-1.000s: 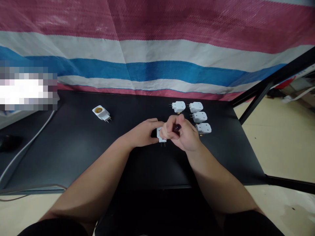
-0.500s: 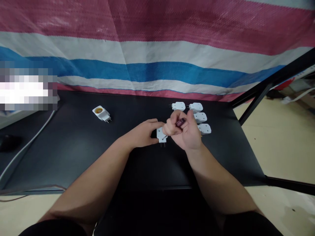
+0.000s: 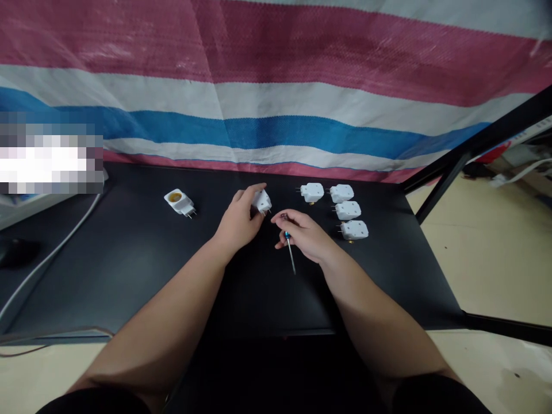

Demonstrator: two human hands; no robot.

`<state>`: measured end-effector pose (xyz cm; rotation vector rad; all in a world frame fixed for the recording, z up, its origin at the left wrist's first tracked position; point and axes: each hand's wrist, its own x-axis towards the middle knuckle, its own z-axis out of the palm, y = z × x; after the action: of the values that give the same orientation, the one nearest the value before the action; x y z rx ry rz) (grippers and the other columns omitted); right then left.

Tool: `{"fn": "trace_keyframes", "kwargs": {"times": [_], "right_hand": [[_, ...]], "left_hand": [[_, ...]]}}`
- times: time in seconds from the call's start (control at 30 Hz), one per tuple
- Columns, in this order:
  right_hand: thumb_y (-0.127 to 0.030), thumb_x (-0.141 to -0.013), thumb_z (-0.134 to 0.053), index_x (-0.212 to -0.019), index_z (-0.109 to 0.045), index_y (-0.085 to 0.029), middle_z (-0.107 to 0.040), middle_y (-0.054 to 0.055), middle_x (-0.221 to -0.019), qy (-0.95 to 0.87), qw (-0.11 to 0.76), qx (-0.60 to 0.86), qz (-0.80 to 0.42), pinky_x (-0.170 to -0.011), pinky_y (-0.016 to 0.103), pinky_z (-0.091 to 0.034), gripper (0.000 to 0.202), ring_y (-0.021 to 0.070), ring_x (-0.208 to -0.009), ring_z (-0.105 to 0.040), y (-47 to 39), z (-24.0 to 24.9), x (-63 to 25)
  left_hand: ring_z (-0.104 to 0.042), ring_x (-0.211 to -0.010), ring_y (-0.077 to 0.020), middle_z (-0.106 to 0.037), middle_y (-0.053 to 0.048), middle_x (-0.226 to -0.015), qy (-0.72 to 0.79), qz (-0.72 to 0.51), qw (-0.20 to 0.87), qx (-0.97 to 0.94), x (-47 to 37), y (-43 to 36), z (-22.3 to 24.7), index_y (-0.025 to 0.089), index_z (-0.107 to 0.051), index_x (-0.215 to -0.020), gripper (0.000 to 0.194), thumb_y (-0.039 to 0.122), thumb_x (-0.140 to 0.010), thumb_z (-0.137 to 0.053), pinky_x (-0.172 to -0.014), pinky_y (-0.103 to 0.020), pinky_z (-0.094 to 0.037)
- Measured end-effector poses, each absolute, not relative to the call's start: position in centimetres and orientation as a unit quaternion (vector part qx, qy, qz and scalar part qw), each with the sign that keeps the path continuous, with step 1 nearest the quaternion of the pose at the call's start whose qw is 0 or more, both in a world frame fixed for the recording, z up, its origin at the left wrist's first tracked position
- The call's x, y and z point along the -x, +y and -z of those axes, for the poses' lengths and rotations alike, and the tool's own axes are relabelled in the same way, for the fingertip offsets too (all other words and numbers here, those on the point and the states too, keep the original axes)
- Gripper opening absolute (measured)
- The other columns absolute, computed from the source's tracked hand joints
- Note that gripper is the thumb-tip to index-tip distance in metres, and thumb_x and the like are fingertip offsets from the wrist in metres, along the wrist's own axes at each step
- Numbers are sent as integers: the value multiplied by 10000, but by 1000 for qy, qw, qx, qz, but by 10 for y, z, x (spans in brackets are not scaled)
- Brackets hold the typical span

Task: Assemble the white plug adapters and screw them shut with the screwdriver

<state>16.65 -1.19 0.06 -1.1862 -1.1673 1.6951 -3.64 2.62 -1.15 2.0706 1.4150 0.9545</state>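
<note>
My left hand [image 3: 238,221] pinches a white plug [image 3: 261,201] at its fingertips, lifted just above the black table [image 3: 129,259]. My right hand [image 3: 304,234] is closed on a screwdriver [image 3: 290,253], shaft pointing back toward me. Four more plugs [image 3: 340,208] lie just right of that grip; a lone adapter [image 3: 180,202] sits well left.

I am working with both forearms bare to the elbow, wearing no sleeves, rings or watch on my left hand [image 3: 238,221] or right hand [image 3: 307,236], and showing dark clothing below.
</note>
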Motion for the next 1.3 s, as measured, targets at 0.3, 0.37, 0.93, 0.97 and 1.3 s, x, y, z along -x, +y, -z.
{"fn": "trace_keyframes", "kwargs": {"times": [0.3,0.37,0.93,0.97,1.3], "right_hand": [[-494,-1005,-719,-1234,-541,-271,-634,-35,-799,-534,300,569,-549,-485,278,-617,366,147,-568,-663,-13,7,-169],[-441,-1006,-697,-1287,-537,-280,-650,-7,-915,-562,345,553,-508,-500,296,-623,361,161,-640,-683,-12,9,-171],[-378,-886,-896,-1102,-725,-249,-779,88,-1174,-665,416,490,-381,-781,392,-623,304,230,-947,-755,-9,-4,-188],[-375,-879,-903,-1141,-733,-249,-786,86,-1153,-664,409,493,-386,-794,399,-630,337,231,-939,-757,-9,-5,-189],[-385,-934,-862,-1312,-777,-257,-783,102,-1240,-700,372,440,-422,-926,448,-677,409,239,-1016,-777,-6,-8,-203]], "left_hand": [[-687,-1115,-242,-642,-112,-1307,484,-397,273,-731,35,27,14,290,-717,-1453,661,-15,-869,-657,-936,-406,-640],[-699,-1119,-242,-657,-116,-1321,454,-397,295,-741,35,28,15,271,-739,-1408,620,-13,-865,-641,-935,-407,-637],[-753,-988,-238,-746,-106,-1183,357,-389,523,-669,28,22,9,200,-632,-1271,563,318,-810,-933,-882,-387,-606],[-756,-991,-245,-755,-105,-1171,358,-382,521,-674,29,22,7,195,-649,-1275,563,334,-811,-937,-890,-396,-606],[-747,-874,-215,-783,-69,-990,351,-350,555,-668,37,28,6,167,-732,-1121,531,339,-712,-1024,-803,-342,-591]]}}
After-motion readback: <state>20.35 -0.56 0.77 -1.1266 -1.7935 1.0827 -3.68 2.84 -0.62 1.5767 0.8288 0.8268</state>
